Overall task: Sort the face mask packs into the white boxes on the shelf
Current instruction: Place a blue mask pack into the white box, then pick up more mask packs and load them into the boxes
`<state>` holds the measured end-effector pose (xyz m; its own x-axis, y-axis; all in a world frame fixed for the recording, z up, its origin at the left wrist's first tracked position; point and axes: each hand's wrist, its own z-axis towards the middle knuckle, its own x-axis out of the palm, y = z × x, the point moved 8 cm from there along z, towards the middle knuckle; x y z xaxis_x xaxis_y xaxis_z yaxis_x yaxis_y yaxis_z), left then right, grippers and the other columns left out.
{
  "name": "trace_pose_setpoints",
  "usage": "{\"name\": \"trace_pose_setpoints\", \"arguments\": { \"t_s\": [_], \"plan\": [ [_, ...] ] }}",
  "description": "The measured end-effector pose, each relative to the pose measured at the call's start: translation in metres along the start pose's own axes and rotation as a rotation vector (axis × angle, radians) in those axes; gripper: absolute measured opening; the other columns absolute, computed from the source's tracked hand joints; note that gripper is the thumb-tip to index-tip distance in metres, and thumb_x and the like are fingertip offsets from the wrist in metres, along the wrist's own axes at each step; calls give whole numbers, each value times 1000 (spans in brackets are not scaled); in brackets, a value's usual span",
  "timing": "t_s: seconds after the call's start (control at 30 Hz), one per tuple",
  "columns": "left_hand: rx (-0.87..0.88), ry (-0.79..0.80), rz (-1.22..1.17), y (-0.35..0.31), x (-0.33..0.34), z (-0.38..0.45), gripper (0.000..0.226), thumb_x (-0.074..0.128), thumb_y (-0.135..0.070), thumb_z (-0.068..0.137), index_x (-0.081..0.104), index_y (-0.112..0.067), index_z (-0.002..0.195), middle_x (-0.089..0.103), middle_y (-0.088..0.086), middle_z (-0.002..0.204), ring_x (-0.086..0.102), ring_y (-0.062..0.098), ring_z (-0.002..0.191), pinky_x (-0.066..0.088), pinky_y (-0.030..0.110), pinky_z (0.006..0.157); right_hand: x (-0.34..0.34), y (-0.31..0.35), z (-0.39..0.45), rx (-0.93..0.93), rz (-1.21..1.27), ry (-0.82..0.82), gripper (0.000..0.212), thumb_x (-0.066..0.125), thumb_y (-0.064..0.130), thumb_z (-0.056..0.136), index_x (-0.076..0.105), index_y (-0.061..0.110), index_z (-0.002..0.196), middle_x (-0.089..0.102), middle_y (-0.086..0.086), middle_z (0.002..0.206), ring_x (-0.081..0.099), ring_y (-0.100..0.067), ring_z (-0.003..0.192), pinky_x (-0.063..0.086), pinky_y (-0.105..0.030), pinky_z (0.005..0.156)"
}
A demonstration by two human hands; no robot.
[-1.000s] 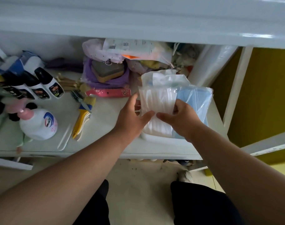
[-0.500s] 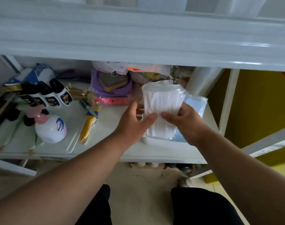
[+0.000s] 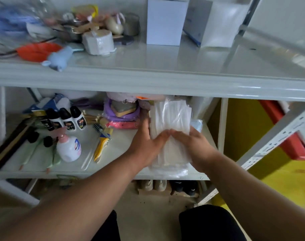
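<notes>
The grey shelf (image 3: 165, 80) fills the frame, its upper board across the middle, and the white boxes (image 3: 163, 21) stand upright at the upper centre on it. Below, right of centre on the lower board, I hold the white mask pack (image 3: 170, 122) tilted up between both hands, with a blue pack (image 3: 197, 123) just behind its right edge. My left hand (image 3: 144, 145) grips the pack's left side, thumb laid over the front; my right hand (image 3: 191, 143) grips the right side the same way, thumbs nearly meeting. I judge it light, soft and floppy, its clear wrapper slick, so I pinch both long edges low down, not the loose film.
</notes>
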<state>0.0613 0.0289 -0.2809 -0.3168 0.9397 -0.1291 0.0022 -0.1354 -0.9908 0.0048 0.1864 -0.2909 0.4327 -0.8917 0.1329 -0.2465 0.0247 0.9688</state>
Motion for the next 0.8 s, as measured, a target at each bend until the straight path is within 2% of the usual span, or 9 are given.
{"name": "trace_pose_setpoints", "arguments": {
  "t_s": [0.13,0.23,0.27,0.37,0.43,0.5,0.57,0.67,0.8],
  "plan": [
    [-19,50,-88,-8,0,-38,64,83,-47,87,50,-36,140,76,-6,121,76,13,108,61,50,100,-2,-4,-45,-18,3,40,37,73,19,107,67,13,143,80,-21,129,77,-45,120,62,-62,105],
    [-10,112,-87,-17,-4,-54,50,76,-44,87,56,-45,133,79,2,110,76,24,106,57,60,102,-22,-11,-68,17,96,-14,51,81,31,99,66,16,146,76,-24,136,75,-49,124,57,-71,110],
    [-2,112,-79,-20,-6,-57,48,78,-34,89,58,-48,131,79,2,109,76,23,105,58,57,101,-26,-10,-75,39,136,-15,57,83,34,97,65,16,147,74,-25,139,74,-50,126,55,-72,111],
    [79,92,-19,-40,-9,-67,63,85,-14,89,58,-57,127,78,-5,107,75,15,100,62,31,90,-32,0,-93,48,214,-12,56,83,29,99,65,9,148,74,-28,137,73,-52,126,53,-72,114],
    [111,59,-12,-57,-10,-71,67,90,-19,85,57,-64,122,75,0,108,74,20,100,63,32,90,-34,11,-102,25,227,-12,52,80,27,101,65,4,145,76,-28,131,75,-50,120,56,-69,110],
    [147,32,-59,-75,-10,-75,66,92,-29,78,58,-63,124,73,12,113,73,34,105,62,49,97,-33,24,-110,-11,238,-5,55,81,29,100,64,2,144,77,-28,127,77,-48,114,62,-63,102],
    [193,23,-103,-90,-9,-77,67,92,-36,75,61,-51,132,72,17,115,72,41,106,59,58,99,-32,41,-119,-58,247,5,45,78,27,102,67,1,137,79,-24,113,81,-42,100,68,-52,80],
    [253,7,-125,-108,-12,-78,59,92,-27,83,64,-35,135,74,18,110,74,38,104,59,59,99,-34,68,-133,-125,267,-18,30,74,26,98,68,5,119,75,-15,91,79,-29,75,62,-37,56],
    [274,-50,-175,-121,-16,-75,52,88,-31,84,67,-33,132,76,11,110,73,35,104,62,47,94,-41,89,-142,-161,298,-44,27,68,26,102,68,9,123,77,-11,84,79,-27,70,61,-34,50]
  ]
}}
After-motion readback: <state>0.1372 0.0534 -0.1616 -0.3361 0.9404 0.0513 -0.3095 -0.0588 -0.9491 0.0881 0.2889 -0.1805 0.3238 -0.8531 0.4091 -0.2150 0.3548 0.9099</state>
